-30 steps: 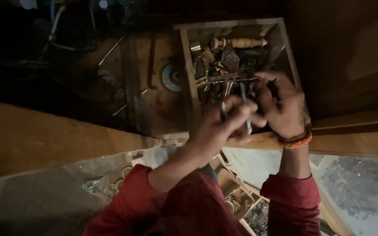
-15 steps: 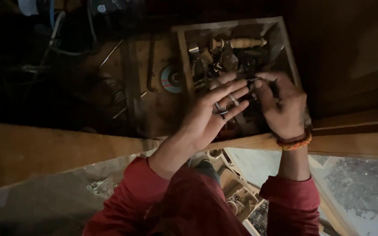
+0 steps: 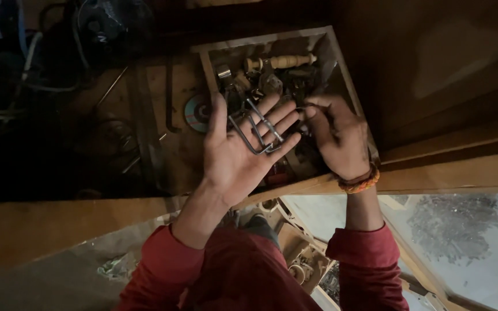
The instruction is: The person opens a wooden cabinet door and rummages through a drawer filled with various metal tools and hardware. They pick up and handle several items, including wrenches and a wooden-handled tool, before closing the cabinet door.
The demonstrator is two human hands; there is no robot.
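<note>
Grey metal brackets [image 3: 256,128], bent wire-like loops, lie loose across the flat, wide-spread left hand [image 3: 243,151] above the wooden box [image 3: 214,75] of hardware. Nothing grips them, so a tilt could probably spill them into the clutter. The right hand [image 3: 338,138], just right, pinches something small and dark inside the box.

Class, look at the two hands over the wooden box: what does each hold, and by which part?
Left hand: bent metal clips lying across its open palm and fingers, ungripped. Right hand: in the wooden box; any hold cannot be told.
</note>
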